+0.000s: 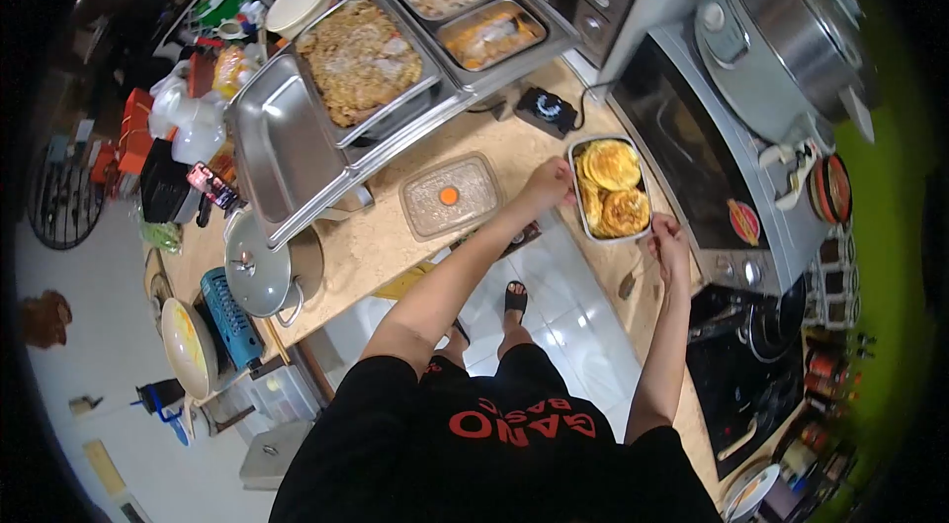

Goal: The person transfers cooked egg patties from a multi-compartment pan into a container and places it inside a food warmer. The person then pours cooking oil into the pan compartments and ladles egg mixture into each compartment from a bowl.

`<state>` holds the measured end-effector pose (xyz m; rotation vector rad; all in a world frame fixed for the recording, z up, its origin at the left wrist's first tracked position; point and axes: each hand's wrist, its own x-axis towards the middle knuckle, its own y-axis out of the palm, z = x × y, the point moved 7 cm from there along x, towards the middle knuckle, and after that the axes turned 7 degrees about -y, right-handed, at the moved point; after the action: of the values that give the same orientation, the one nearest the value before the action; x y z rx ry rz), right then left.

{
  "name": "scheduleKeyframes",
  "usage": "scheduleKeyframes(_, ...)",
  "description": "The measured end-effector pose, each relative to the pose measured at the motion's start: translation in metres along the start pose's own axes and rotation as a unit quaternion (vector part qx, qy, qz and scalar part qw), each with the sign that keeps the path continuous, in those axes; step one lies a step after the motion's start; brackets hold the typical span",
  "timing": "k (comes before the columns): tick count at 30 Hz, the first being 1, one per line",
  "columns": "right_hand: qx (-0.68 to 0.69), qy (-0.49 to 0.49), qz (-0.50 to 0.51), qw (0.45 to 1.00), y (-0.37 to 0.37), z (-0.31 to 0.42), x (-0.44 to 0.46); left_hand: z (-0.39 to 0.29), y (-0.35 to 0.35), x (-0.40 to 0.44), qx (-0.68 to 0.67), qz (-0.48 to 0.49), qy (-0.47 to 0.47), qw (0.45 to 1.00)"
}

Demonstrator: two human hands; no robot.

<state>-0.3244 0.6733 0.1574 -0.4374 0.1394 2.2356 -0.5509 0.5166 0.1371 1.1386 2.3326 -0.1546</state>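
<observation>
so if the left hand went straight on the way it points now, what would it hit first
Likely the small tray of yellow food: the left hand seems to be right at its edge, though exact depth is unclear.

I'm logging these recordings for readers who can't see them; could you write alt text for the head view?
Person's left hand and right hand at opposite sides of a rectangular tray of browned, golden rounds of food on a kitchen counter. Nearby are a lidded container and a steel food warmer with three filled pans.
</observation>
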Motion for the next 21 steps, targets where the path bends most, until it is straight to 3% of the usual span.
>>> scheduleKeyframes(5,-0.079,-0.031,0.034,0.996,0.004,0.017,0.001,-0.007,0.001,0.001,0.045,0.035,-0.024,0.998)
scheduleKeyframes(8,-0.093,-0.044,0.08,0.991,0.007,0.013,-0.009,-0.006,-0.003,-0.007,0.109,0.055,0.01,0.992)
scheduleKeyframes(10,-0.097,-0.045,0.089,0.99,0.01,0.022,-0.031,-0.006,-0.006,-0.033,0.088,0.048,-0.024,0.995)
scheduleKeyframes(12,-0.103,-0.037,0.075,0.991,0.019,0.049,-0.065,0.004,-0.006,-0.05,0.004,0.083,0.014,0.996)
scheduleKeyframes(17,-0.112,-0.04,0.142,0.983,0.051,0.105,-0.136,-0.039,-0.035,-0.169,-0.022,0.049,0.013,0.998)
scheduleKeyframes(21,-0.075,-0.043,0.209,0.974,0.114,0.155,-0.176,-0.085,-0.089,-0.269,-0.051,-0.039,0.045,0.997)
